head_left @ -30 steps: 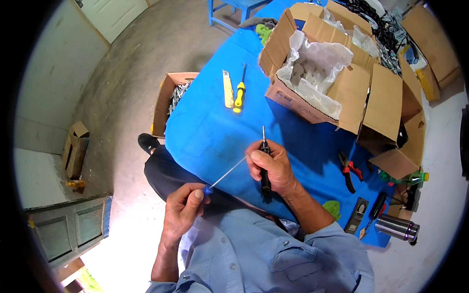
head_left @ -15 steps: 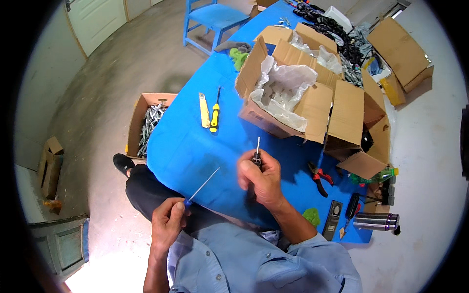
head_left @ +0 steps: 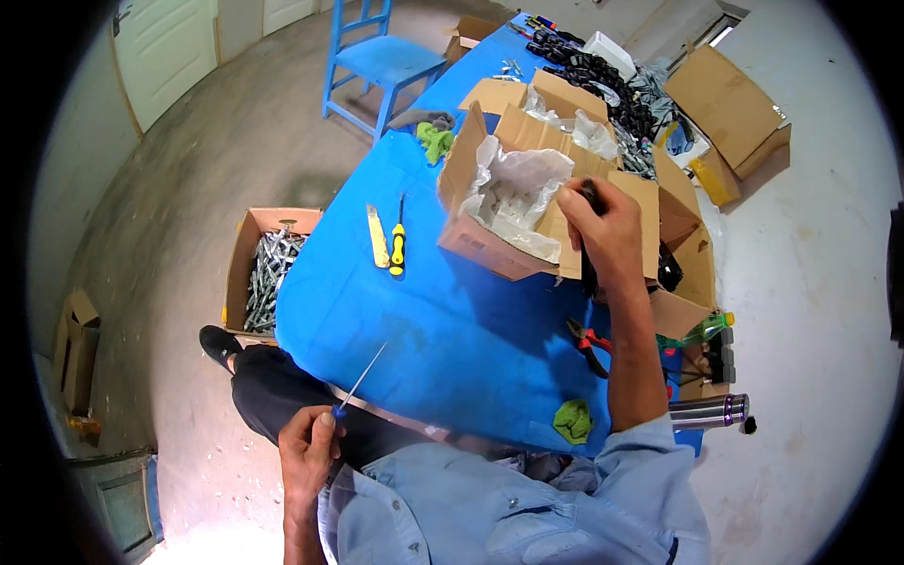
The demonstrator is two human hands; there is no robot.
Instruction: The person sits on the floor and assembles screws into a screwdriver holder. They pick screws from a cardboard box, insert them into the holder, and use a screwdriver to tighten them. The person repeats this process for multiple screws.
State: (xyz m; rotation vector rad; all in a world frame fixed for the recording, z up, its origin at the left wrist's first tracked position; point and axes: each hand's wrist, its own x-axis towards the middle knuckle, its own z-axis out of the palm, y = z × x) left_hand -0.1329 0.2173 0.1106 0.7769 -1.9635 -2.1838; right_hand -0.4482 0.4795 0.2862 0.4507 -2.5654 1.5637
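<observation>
My left hand (head_left: pixel 309 447) is low over my lap and pinches the blue end of a thin metal shaft (head_left: pixel 363 377), which points up onto the blue table (head_left: pixel 443 330). My right hand (head_left: pixel 605 226) is stretched out over the open cardboard box (head_left: pixel 499 250) lined with crumpled white paper (head_left: pixel 513 188). Its fingers are closed around a black tool handle (head_left: pixel 589 276), whose ends stick out above and below the fist.
A yellow utility knife (head_left: pixel 377 237) and a yellow-handled screwdriver (head_left: pixel 398 240) lie on the table's left. Red pliers (head_left: pixel 589 344), a green rag (head_left: pixel 572 421) and a steel flask (head_left: pixel 708 411) are at the right. A box of metal parts (head_left: pixel 268 273) stands on the floor, a blue chair (head_left: pixel 377 61) beyond.
My right hand has left the table's near middle and reached forward and right to the cardboard box with the black handle. My left hand stays low with the thin shaft.
</observation>
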